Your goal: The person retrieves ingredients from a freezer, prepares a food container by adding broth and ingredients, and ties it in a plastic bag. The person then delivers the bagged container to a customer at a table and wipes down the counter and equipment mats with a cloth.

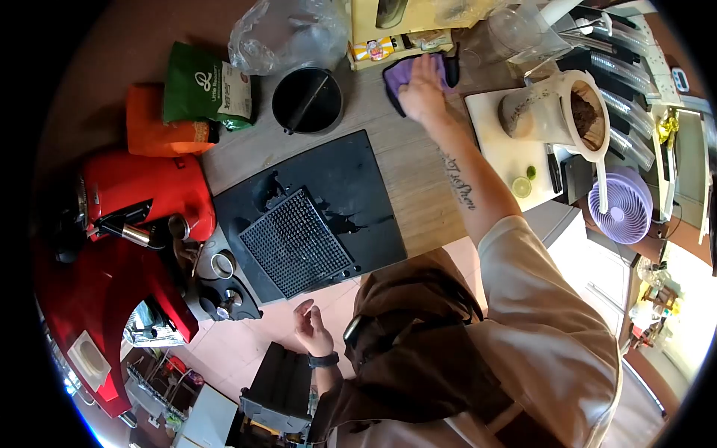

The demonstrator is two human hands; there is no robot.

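My right hand [423,93] lies with its fingers stretched out flat on a purple cloth [402,73] with a dark edge, at the back of the wooden counter [418,164]. The cloth is against the counter top, close to a pale yellow wooden box [366,22]. My left hand [314,334], with a dark band at the wrist, hangs in front of the counter, its fingers loosely bent and apart, holding nothing. Just beyond it lie a black mat [366,168] with wet patches and a studded rubber bar mat [295,243] on top.
To the left stand a red coffee machine [142,190], a green bag [198,86] and an orange bag [160,119]. A black bin [280,104] has a bar across it. Right, a white board [485,127] bears a jug with a strainer [549,112] and a cut lime [521,187].
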